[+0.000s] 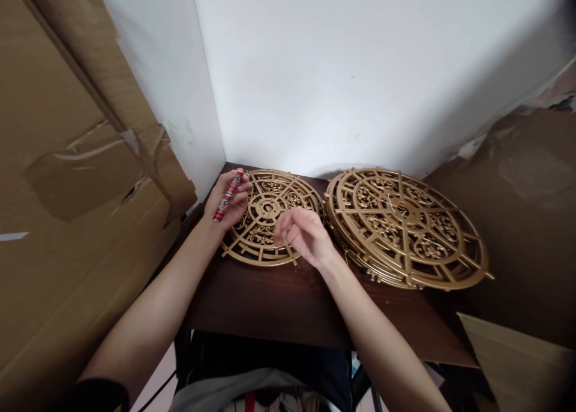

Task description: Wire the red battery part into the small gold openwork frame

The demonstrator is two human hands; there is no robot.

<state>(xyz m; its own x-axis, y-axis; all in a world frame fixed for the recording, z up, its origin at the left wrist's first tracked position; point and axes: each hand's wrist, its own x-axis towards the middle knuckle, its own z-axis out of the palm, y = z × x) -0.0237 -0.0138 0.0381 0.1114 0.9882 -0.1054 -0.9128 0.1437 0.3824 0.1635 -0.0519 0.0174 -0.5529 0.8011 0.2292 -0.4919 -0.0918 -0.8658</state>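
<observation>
Two red-patterned batteries (228, 195), lined up end to end, lie across my left hand (229, 203), held by its curled fingers and palm. This hand is over the left edge of a round gold openwork clock frame (265, 253) with scrollwork. My right hand (303, 232) hovers above the same frame's lower right side, its fingers bent and drawn together. Whether anything small sits between those fingertips is hidden.
To the right stands a stack of similar gold frames (407, 244), thin white and orange pieces at the top one's centre. They rest on a dark brown table (279, 304) against a white wall (360, 76). Cardboard (58, 178) rises at left, and a brown carton (517, 220) at right.
</observation>
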